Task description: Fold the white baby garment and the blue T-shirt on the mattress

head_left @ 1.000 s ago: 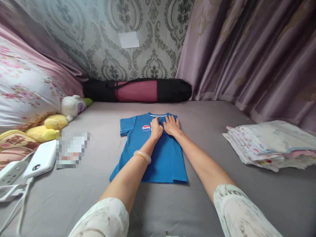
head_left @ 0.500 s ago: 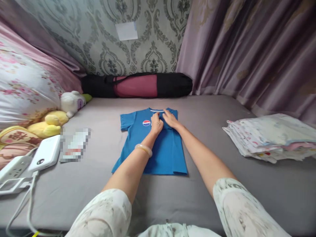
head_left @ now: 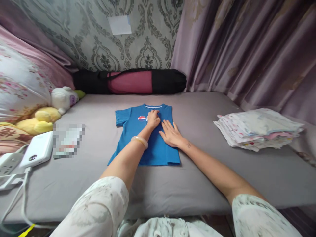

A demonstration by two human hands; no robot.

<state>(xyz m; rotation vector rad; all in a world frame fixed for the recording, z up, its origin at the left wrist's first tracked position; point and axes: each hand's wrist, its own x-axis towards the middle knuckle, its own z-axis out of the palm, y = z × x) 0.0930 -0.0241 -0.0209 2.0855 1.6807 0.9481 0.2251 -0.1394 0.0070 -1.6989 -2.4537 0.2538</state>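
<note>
A blue T-shirt (head_left: 130,138) lies flat on the grey bed sheet, its white-lined neckline facing away from me. One sleeve spreads out on the left; along the right, the side is folded inward in a straight edge. A round red, white and blue logo (head_left: 141,118) shows on the chest. My left hand (head_left: 154,119), with a pale bangle on its wrist, is closed on the cloth just below the neckline, its fingertips partly hidden. Lower and to the right, my right hand (head_left: 171,132) rests flat on the folded part with fingers spread.
A stack of folded printed cloths (head_left: 256,126) sits at the right. Left are a white power bank (head_left: 38,149), a power strip (head_left: 10,164) with cables, a blurred packet (head_left: 69,141) and plush toys (head_left: 63,98). A long black and maroon bag (head_left: 130,82) lies along the wall.
My right hand has slid down the folded side from near the shoulder and flattened out. My left hand stays near the neckline. The view has shifted slightly.
</note>
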